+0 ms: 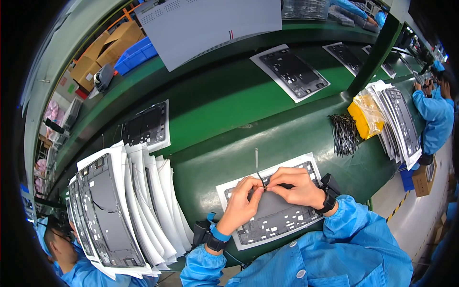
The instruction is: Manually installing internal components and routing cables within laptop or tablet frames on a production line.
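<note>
My left hand point(241, 201) and my right hand point(297, 189) meet in front of me, both pinching a thin black cable point(259, 173). Its greyish free end sticks up past my fingertips; the part between the fingers is mostly hidden. Below my hands lies a flat black tablet-like housing point(282, 224) with many small white patches, resting on a white sheet point(247, 245). To the right, a bundle of similar thin black cables point(344, 136) lies on the green bench next to a yellow bin point(362, 119) lined with clear plastic.
A tall leaning stack of housings between white sheets point(158, 210) stands at my left, another stack point(404, 119) at far right. More housings point(294, 71) sit on the green conveyor point(205, 112). A green post point(375, 60) rises beyond the bin. Co-workers point(435, 107) sit on both sides.
</note>
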A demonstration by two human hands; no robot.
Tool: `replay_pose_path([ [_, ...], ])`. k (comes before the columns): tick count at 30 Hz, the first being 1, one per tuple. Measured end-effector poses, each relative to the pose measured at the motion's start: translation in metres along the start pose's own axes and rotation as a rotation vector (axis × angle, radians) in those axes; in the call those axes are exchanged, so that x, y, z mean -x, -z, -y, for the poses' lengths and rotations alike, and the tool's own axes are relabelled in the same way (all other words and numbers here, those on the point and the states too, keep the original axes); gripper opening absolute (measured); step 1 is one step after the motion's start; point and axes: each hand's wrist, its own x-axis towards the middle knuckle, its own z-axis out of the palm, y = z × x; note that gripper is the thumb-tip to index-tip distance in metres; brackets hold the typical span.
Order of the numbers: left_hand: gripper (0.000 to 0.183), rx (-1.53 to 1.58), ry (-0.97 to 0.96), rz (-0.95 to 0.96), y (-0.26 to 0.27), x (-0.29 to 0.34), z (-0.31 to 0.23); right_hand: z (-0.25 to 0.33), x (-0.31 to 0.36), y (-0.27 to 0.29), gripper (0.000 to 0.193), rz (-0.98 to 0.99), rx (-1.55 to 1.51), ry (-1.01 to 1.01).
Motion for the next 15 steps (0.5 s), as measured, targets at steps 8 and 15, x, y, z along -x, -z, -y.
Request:
replay_pose_path([
  [8, 0.007, 0.083, -0.026, -0.031, -0.0012, 0.0024, 0.0036, -0.0006, -0.0024, 0.0030, 0.010, -0.008, -0.019, -0.027],
  [15, 0.008, 0.079, -0.004, -0.025, 0.0011, 0.0004, -0.0015, -0.0011, -0.0040, 0.0034, 0.010, 0.011, -0.028, -0.055],
])
